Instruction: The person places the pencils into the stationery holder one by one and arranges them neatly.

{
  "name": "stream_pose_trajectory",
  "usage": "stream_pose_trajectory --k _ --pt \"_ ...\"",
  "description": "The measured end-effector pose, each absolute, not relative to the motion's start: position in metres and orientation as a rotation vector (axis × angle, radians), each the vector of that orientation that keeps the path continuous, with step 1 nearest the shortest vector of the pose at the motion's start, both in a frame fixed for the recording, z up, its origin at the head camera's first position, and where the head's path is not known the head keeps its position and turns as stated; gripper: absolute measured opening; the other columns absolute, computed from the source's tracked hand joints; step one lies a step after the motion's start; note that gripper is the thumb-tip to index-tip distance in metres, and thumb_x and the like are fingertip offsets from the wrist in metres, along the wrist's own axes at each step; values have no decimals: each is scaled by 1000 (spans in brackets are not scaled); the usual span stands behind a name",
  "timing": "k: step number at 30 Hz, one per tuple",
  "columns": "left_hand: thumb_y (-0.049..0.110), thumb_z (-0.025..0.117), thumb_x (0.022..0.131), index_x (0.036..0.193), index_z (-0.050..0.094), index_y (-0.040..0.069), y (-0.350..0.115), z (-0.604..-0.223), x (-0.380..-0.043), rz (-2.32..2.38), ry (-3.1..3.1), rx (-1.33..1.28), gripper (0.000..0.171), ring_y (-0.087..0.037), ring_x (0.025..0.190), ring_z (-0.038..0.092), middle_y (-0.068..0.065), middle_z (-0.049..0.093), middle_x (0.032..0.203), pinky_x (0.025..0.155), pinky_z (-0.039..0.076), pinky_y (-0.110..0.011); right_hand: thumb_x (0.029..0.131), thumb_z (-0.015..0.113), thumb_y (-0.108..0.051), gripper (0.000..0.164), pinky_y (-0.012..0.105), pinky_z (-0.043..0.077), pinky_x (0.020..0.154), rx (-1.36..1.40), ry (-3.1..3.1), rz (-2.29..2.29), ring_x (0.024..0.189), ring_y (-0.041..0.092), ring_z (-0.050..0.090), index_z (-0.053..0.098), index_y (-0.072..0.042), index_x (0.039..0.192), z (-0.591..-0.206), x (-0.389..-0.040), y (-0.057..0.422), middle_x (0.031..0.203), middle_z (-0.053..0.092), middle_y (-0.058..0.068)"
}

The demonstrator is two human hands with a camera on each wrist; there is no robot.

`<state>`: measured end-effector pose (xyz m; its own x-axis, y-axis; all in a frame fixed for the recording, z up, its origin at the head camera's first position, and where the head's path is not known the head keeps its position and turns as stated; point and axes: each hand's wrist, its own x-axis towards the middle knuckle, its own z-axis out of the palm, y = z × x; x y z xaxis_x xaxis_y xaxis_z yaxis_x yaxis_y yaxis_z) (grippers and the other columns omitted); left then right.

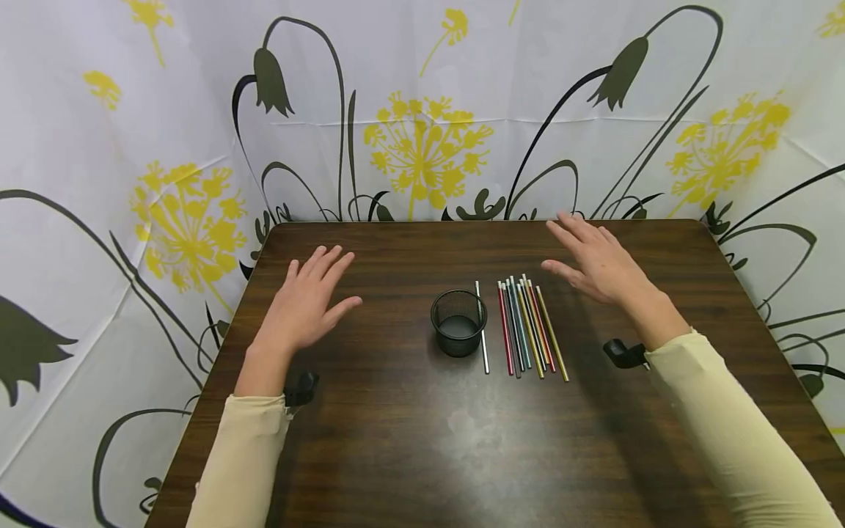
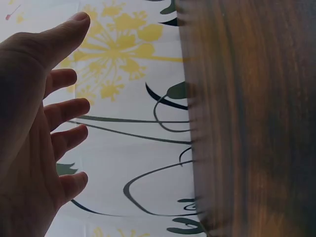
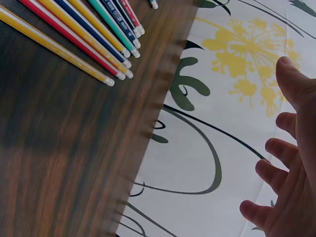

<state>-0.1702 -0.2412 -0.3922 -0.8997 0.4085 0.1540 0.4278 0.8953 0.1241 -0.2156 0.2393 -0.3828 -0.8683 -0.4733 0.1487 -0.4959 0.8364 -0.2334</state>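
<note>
My left hand (image 1: 300,304) hovers over the left part of the table, fingers spread and holding nothing. On the other side, my right hand (image 1: 597,264) is raised above the table, likewise empty with its fingers extended. Between them stands a black mesh pencil cup (image 1: 460,346) with nothing in it. A single pencil (image 1: 485,345) lies against or close beside the cup's right side. Farther right, several pencils (image 1: 520,323) in red, blue, teal and yellow lie side by side, nearest to my right hand. White eraser ends show on the pencils (image 3: 59,50) in the right wrist view.
The dark wooden table (image 1: 370,440) reaches back to a white curtain (image 1: 508,66) printed with yellow and grey-green flowers. A black wrist camera (image 1: 301,389) is strapped on the left wrist, and another camera (image 1: 622,353) on the right.
</note>
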Motion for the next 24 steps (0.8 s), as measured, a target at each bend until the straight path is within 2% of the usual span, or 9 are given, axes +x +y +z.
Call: stream_pose_trajectory --k 7,11,16,20,24 --pt "48 62 94 154 31 16 -237 -405 -167 -290 -2940 -686 75 -34 146 17 -13 29 157 111 11 -65 96 61 -43 71 60 16 112 763 -2989 424 142 38 26 33 -10 153 -394 -212 237 158 27 17" --pt "45 65 93 154 31 18 -231 -415 -168 -440 -2942 -736 75 -33 146 19 -12 31 156 111 14 -63 96 63 -37 64 60 28 107 728 -3010 421 136 41 36 41 -9 149 -402 -208 236 153 35 19" --pt "41 68 92 156 27 23 -213 -433 -168 -793 -2914 -816 78 -29 144 24 -5 32 156 111 24 -55 97 62 -33 49 60 44 90 604 -3110 428 121 40 53 54 -8 139 -415 -204 233 140 52 19" --pt "40 72 89 156 24 26 -189 -447 -166 -1073 -2849 -871 83 -23 141 29 0 33 154 110 28 -52 97 62 -29 40 56 47 85 484 -3196 508 107 35 62 62 -6 130 -433 -201 231 121 65 16" --pt "34 79 84 156 22 26 -166 -458 -165 -1315 -2770 -885 92 -18 141 30 -2 36 153 111 27 -49 96 63 -27 35 53 49 81 370 -3233 571 97 31 65 66 -4 123 -450 -198 229 109 70 13"
